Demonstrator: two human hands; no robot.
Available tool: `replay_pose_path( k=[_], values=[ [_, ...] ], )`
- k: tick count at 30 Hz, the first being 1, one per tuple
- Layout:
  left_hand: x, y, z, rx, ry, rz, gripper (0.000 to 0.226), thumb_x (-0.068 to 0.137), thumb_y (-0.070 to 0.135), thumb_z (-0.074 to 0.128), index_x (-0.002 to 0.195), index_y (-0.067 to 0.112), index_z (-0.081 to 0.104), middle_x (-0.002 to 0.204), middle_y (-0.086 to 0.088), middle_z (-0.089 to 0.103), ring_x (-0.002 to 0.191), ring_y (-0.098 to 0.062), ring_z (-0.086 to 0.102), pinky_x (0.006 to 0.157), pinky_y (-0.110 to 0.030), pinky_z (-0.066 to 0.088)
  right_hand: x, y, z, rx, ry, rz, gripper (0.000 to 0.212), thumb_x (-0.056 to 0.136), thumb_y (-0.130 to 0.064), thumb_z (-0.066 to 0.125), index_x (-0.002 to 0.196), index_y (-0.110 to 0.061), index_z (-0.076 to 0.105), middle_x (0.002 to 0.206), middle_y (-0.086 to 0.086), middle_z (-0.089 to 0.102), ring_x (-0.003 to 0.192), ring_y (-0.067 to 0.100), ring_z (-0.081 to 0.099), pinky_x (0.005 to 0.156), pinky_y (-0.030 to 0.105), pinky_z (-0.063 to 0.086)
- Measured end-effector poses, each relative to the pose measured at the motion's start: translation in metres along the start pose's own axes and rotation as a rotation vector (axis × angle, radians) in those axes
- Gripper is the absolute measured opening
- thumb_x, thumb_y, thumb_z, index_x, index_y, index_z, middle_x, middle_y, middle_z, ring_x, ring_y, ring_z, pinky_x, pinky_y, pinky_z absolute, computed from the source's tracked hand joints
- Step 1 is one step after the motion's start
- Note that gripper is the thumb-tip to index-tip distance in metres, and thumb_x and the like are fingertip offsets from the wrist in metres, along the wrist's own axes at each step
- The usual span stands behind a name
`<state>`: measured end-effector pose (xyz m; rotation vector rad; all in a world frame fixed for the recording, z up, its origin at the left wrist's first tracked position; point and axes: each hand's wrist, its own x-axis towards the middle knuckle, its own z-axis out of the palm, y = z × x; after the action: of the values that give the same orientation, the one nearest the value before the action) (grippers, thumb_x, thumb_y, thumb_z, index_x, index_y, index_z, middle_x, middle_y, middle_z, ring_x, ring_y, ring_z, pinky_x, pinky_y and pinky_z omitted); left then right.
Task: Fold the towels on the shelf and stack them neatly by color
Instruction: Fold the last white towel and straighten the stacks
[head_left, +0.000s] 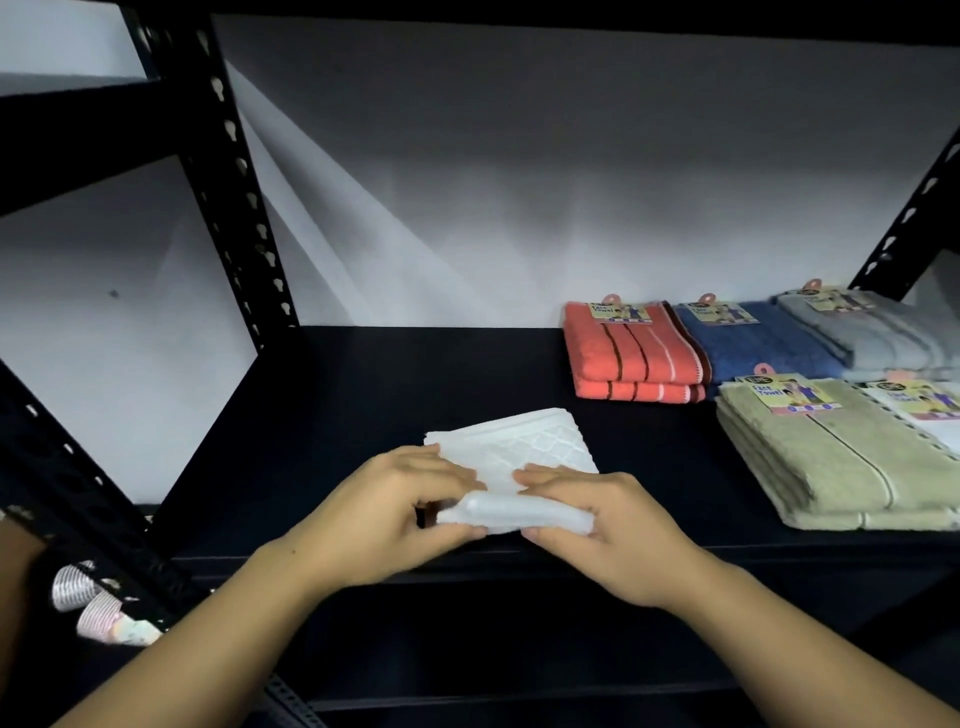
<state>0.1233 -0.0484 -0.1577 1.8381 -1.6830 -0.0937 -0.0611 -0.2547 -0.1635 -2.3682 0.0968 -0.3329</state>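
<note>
white towel stack cropped, labels unreadable

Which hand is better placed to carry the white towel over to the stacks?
Probably the right hand: it grips the white towel on the side nearer the stacks.

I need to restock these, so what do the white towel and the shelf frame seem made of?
White towel: soft woven cloth, probably cotton terry, with a raised diamond pattern. Shelf frame: matte black painted metal, judging by its punched keyhole slots.
</note>
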Motion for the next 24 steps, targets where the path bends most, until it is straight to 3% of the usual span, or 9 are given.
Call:
replay_pose_path(
  k=[1,3,7,10,12,14,17,21,24],
  values=[
    [0.006,0.005,-0.003,-0.045,0.019,-0.014,0.035,0.093,0.052,0.071,0.09,0.017,0.075,0.092,0.008,0.072,0.089,-0.013,0.068,0.085,-0.033,0.053,0.0,-0.003,-0.004,0.018,0.004,0.012,0.027,0.093,-0.036,0.076,0.12,-0.032,0.075,0.129,-0.016,0.07,0.131,0.0,0.057,0.109,0.031,0.048],
    [0.02,0.018,-0.009,-0.095,0.09,-0.024,0.037,0.091,0.047,0.075,0.074,0.018,0.062,0.075,0.007,0.06,0.066,-0.013,0.055,0.061,-0.027,0.046,0.002,-0.014,-0.012,0.0,0.043,0.009,0.03,0.089,-0.044,0.078,0.116,-0.033,0.073,0.117,-0.016,0.071,0.114,0.007,0.066,0.094,0.034,0.054],
    [0.058,0.05,-0.02,-0.17,0.142,-0.031,0.038,0.085,0.046,0.08,0.066,0.024,0.055,0.066,0.008,0.056,0.061,-0.012,0.053,0.056,-0.023,0.04,0.001,-0.034,-0.029,0.022,0.268,0.001,0.025,0.081,-0.042,0.086,0.095,-0.03,0.068,0.086,-0.012,0.067,0.077,0.007,0.064,0.065,0.019,0.047],
    [0.087,0.072,-0.031,-0.273,0.093,-0.061,0.036,0.081,0.053,0.079,0.072,0.023,0.062,0.068,0.003,0.067,0.061,-0.012,0.063,0.057,-0.034,0.051,-0.001,-0.034,-0.05,0.165,0.364,0.033,0.034,0.084,-0.04,0.084,0.074,-0.02,0.059,0.063,-0.005,0.055,0.057,0.005,0.045,0.053,0.026,0.035],
    [0.101,0.079,-0.039,-0.402,-0.03,-0.085,0.025,0.084,0.046,0.081,0.09,0.024,0.07,0.084,0.002,0.075,0.077,-0.014,0.073,0.07,-0.037,0.059,-0.003,-0.033,-0.07,0.285,0.416,0.051,0.036,0.085,-0.033,0.084,0.07,-0.015,0.057,0.059,-0.009,0.05,0.056,0.005,0.043,0.052,0.023,0.033],
    [0.113,0.08,-0.04,-0.458,-0.136,-0.119,0.018,0.088,0.035,0.08,0.099,0.023,0.072,0.093,0.001,0.077,0.084,-0.017,0.074,0.075,-0.041,0.058,-0.007,-0.027,-0.09,0.366,0.46,0.065,0.038,0.083,-0.035,0.081,0.075,-0.004,0.061,0.063,-0.001,0.058,0.06,0.008,0.051,0.054,0.025,0.039],
    [0.135,0.088,-0.028,-0.469,-0.115,-0.153,0.013,0.088,0.032,0.08,0.093,0.021,0.075,0.091,-0.001,0.078,0.082,-0.02,0.073,0.076,-0.043,0.055,-0.017,-0.018,-0.116,0.401,0.482,0.085,0.038,0.087,-0.043,0.076,0.087,-0.006,0.069,0.081,0.015,0.072,0.071,0.019,0.065,0.062,0.04,0.051],
    [0.174,0.114,-0.01,-0.46,-0.065,-0.178,0.019,0.078,0.035,0.087,0.082,0.022,0.075,0.085,0.0,0.078,0.079,-0.016,0.074,0.075,-0.04,0.056,-0.034,-0.01,-0.146,0.378,0.532,0.111,0.028,0.086,-0.046,0.075,0.101,-0.022,0.071,0.096,0.006,0.077,0.089,0.024,0.076,0.079,0.054,0.06],
    [0.207,0.136,0.0,-0.447,-0.058,-0.161,0.025,0.073,0.038,0.09,0.077,0.02,0.074,0.085,-0.001,0.077,0.077,-0.018,0.074,0.073,-0.04,0.057,-0.045,-0.003,-0.169,0.39,0.606,0.124,0.027,0.086,-0.046,0.081,0.101,-0.028,0.068,0.1,0.001,0.077,0.091,0.022,0.076,0.078,0.05,0.061]
  ],
)
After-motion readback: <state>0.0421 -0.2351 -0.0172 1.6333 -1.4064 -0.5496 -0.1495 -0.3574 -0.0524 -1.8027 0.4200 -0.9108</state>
